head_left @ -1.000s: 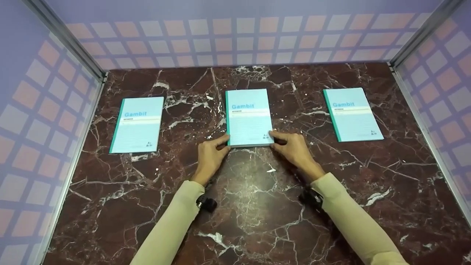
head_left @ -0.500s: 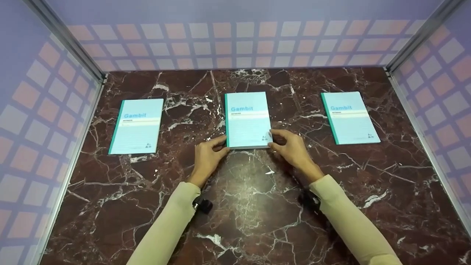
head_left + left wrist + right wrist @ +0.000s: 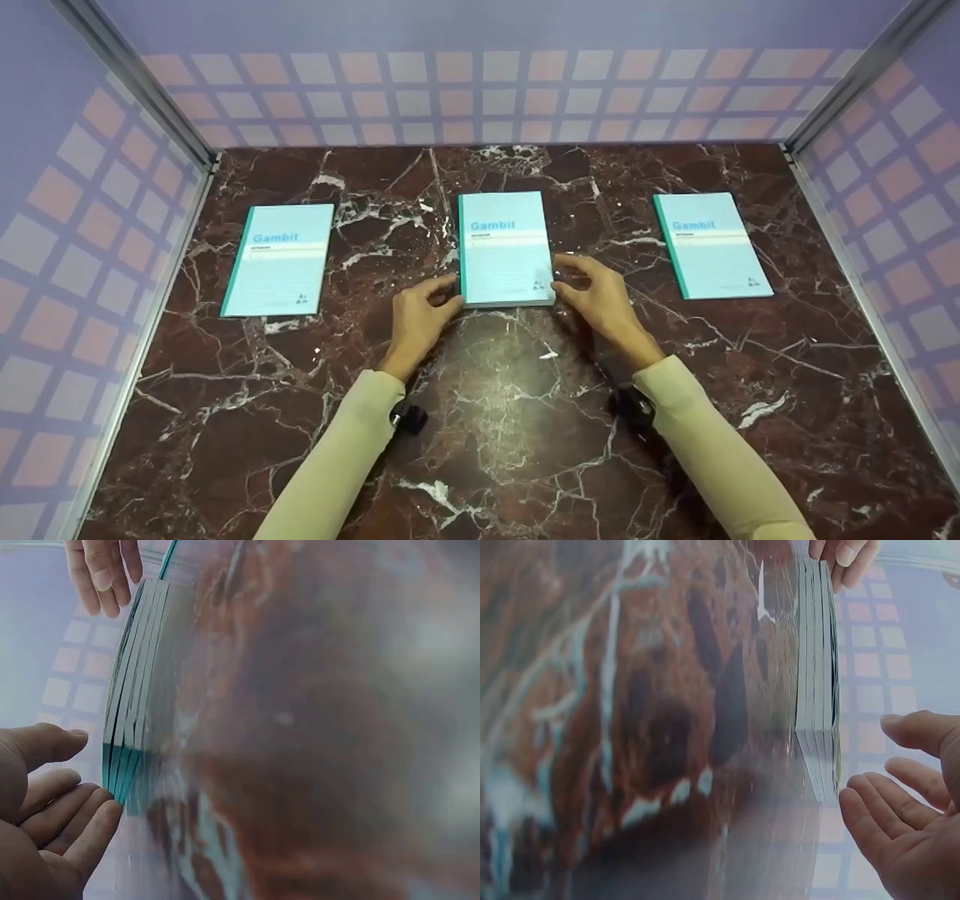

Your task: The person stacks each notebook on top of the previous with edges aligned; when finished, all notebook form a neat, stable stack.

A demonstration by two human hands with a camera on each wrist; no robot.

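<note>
A stack of several pale blue "Gambit" notebooks (image 3: 504,255) with teal spines lies flat in the middle of the table; its layered edges show in both wrist views. My left hand (image 3: 420,319) is beside the spine's near end, fingers relaxed. In the left wrist view its fingertips (image 3: 105,814) are at the teal spine corner, the thumb apart; contact is uncertain. My right hand (image 3: 600,296) is at the opposite side, near the lower right corner. The right wrist view has its fingers (image 3: 877,806) loosely extended next to the page edges, thumb lifted away.
Another matching notebook (image 3: 277,259) lies on the left and one more (image 3: 712,246) on the right, both flat. Dark red marbled tabletop (image 3: 510,420) spreads under everything. Lilac walls (image 3: 495,82) with pink and white squares enclose the back and sides.
Both hands have loosened at the middle stack: the left has shifted slightly left from the spine, and the right fingers have come off the corner. The whole scene sits a little lower in view.
</note>
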